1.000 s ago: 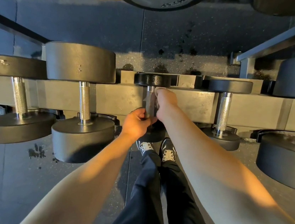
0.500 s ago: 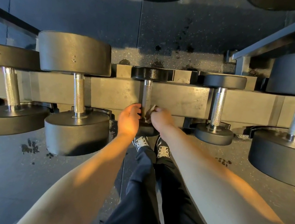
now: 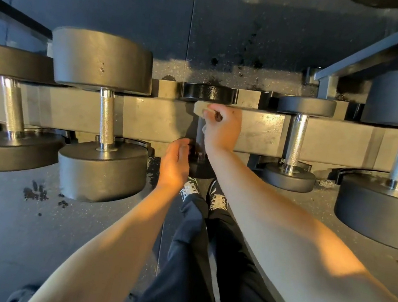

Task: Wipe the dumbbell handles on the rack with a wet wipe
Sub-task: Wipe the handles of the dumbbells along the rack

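Head view: right hand point(image 3: 223, 128) grips the wet wipe point(image 3: 200, 108) curled round the far end of the small middle dumbbell point(image 3: 208, 93) handle on the rack point(image 3: 72, 110). Left hand point(image 3: 175, 163) rests on its near head, fingers relaxed. Wipe is soft, light; pinch it and wrap it round. Dumbbell is heavy and stiff, so brace its head.

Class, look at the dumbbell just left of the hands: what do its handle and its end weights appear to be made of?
Handle: probably steel, polished or chromed, since it gleams and its middle shows cross-hatched knurling. End weights: matte dark grey with soft rounded edges and no glint, likely a rubber or urethane coating; what lies beneath cannot be seen.
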Demonstrator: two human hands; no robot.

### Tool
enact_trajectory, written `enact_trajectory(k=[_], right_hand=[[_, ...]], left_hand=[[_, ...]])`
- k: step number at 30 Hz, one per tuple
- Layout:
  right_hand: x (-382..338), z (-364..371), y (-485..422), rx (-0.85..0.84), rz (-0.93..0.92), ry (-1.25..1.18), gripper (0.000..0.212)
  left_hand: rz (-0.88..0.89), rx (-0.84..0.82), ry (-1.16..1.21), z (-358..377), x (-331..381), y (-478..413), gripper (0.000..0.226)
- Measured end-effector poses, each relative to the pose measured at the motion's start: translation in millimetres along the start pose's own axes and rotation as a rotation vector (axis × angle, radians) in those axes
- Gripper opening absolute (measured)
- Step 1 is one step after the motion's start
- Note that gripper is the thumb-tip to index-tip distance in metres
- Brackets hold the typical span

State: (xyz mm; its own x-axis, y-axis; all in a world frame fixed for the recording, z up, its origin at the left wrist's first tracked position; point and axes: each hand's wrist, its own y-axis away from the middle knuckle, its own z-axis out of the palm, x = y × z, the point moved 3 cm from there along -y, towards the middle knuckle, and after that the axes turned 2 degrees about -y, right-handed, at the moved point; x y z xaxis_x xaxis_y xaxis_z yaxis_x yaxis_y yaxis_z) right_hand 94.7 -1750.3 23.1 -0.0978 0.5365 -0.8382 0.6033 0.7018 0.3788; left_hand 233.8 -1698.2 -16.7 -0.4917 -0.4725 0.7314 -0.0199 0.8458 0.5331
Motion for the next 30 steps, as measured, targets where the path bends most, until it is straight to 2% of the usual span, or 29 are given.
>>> enact_trajectory(k=[5,9,13,15,18,23,27,30], right_hand=[[27,-6,24,-0.242,-0.09,0.189,0.013],[50,-6,44,-0.397,0.046,0.41,0.014],[40,-10,46,-0.488,0.305,0.384,0.018],[35,-15,50,-0.484,0.375,0.305,0.017],[39,-23,49,-0.499,0.38,0.197,0.025],[44,-33,38,-0.451,0.406,0.19,0.026],[45,-41,32,-0.271,0.312,0.165,0.025],[28,-34,20,-0.159,0.205,0.023,0.031]], left_hand=[[0.017,0.023,0.039,-3,-3,8,0.03],[-0.003,-0.001,0.009,-3,3,10,0.029],[0.037,-0.038,-0.045,-7,5,11,0.035],[0.032,-0.042,-0.072,-6,8,12,0.034],[0.019,-0.038,-0.1,-4,14,16,0.033],[0.025,-0.044,-0.14,-5,15,19,0.036],[0.021,-0.046,-0.134,-5,13,18,0.037],[0.022,-0.034,-0.166,-3,14,18,0.037]])
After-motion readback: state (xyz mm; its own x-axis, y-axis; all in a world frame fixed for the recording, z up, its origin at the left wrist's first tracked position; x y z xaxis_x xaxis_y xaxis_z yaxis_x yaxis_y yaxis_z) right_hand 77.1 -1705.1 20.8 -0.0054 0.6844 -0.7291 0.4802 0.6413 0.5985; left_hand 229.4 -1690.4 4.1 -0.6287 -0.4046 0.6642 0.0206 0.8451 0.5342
